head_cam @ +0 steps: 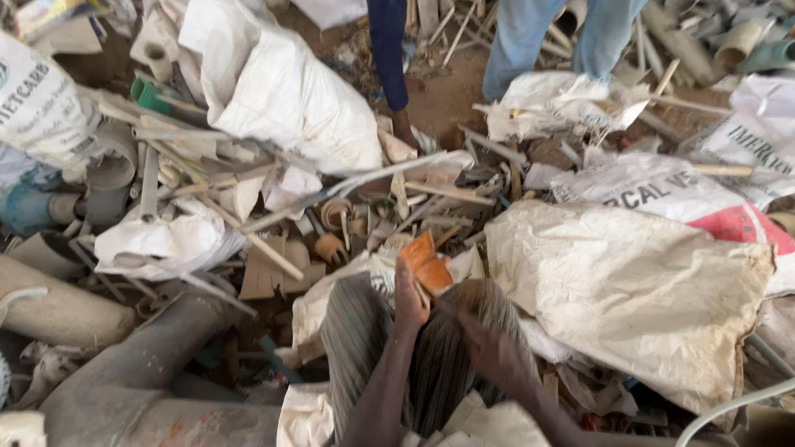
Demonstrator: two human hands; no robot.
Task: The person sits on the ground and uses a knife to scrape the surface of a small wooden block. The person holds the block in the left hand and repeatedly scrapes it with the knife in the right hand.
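Observation:
My left hand (pixel 410 300) grips a broken orange plastic piece (pixel 428 261) and lifts it over a grey ribbed sack (pixel 356 331) in front of me. My right hand (pixel 489 343) rests low on the same ribbed sack, just right of the left hand, fingers curled; whether it holds anything is unclear. Around both hands lies a heap of broken pipe offcuts and plastic scraps (pixel 348 219).
A large dirty white sack (pixel 629 290) lies to the right, another full white sack (pixel 281 91) at the top. Grey pipes (pixel 141 364) lie at lower left. Another person in blue trousers (pixel 530 33) stands at the top, one hand (pixel 403 128) reaching down into the scraps.

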